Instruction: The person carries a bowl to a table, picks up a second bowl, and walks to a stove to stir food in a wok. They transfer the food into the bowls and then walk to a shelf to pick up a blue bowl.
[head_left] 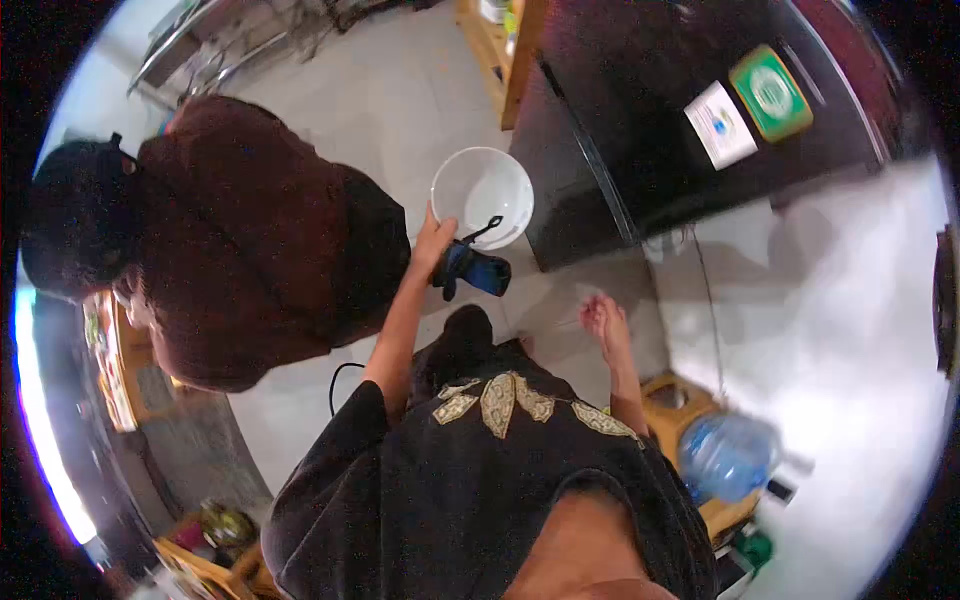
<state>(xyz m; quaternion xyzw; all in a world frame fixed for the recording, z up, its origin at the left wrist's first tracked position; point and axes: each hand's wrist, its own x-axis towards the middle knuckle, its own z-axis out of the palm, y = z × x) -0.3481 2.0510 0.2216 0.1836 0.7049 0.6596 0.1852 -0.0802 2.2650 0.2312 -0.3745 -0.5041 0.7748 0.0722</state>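
Left hand: yours (pixel 434 243), clamped on the rim of the white bowl (pixel 483 190), thumb over the edge.
Right hand: yours (pixel 606 325), well apart from the left hand and the bowl; loosely open, fingers part-bent, slightly blurred.
Bowl: held above the floor, between the person and the table, mouth toward your view.
Blue item (pixel 485 273): blue and black, beside your left hand; you cannot tell whether it is gripped. A dark loop (pixel 487 231) overlaps the bowl's lower part.
Floor (pixel 385 115): pale tiles.
Table (pixel 640 100): dark top; white card (pixel 720 125) and green box (pixel 771 93) lie near each other.
Wall (pixel 830 290): white, right side; cable (pixel 708 290) runs down it.
Jug (pixel 722 457): blue, clear, near the wooden stand (pixel 672 402), right of you.
Person (pixel 250 240): at left, brown top, dark cap.
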